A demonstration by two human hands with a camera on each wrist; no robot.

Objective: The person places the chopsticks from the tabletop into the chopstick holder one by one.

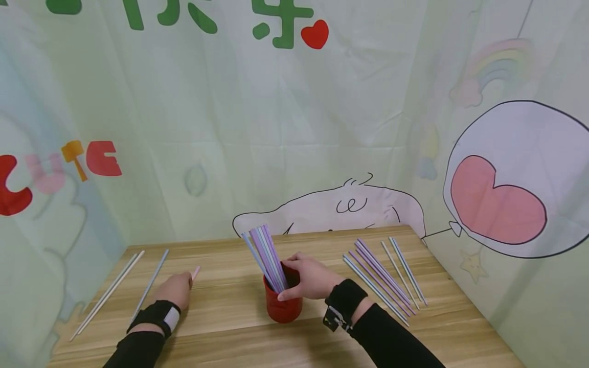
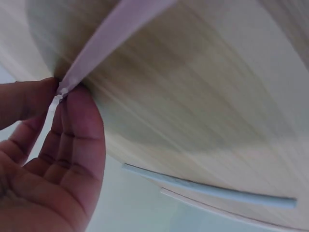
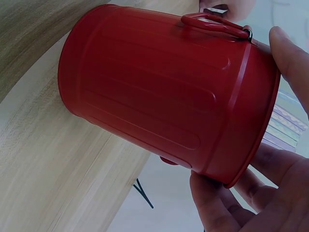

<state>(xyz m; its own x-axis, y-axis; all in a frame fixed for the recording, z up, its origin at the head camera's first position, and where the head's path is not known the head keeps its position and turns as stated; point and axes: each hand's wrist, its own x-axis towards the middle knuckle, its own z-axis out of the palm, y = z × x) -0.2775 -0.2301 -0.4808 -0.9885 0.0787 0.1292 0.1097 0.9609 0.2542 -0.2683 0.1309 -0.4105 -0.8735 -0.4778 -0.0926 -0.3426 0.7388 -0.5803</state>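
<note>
In the head view, my left hand (image 1: 175, 291) is over the left part of the table, pinching a pink drinking straw (image 1: 196, 273). The left wrist view shows this pink straw (image 2: 104, 46) between thumb and fingertips, with a crinkled section at the grip. My right hand (image 1: 313, 278) holds the rim of a small red bucket (image 1: 284, 310), which stands upright. Inside it, several purple and blue straws (image 1: 267, 255) lean to the left. From the right wrist, the red bucket (image 3: 159, 92) shows ribbed sides and a wire handle (image 3: 212, 24), with fingers on its rim.
On the left lie two white straws (image 1: 107, 296) and a blue straw (image 1: 151, 286). Several purple straws (image 1: 384, 273), blue straws (image 1: 375, 290) and a pale straw (image 1: 399, 274) lie on the right. A printed curtain (image 1: 230, 128) borders the wooden table (image 1: 225, 327).
</note>
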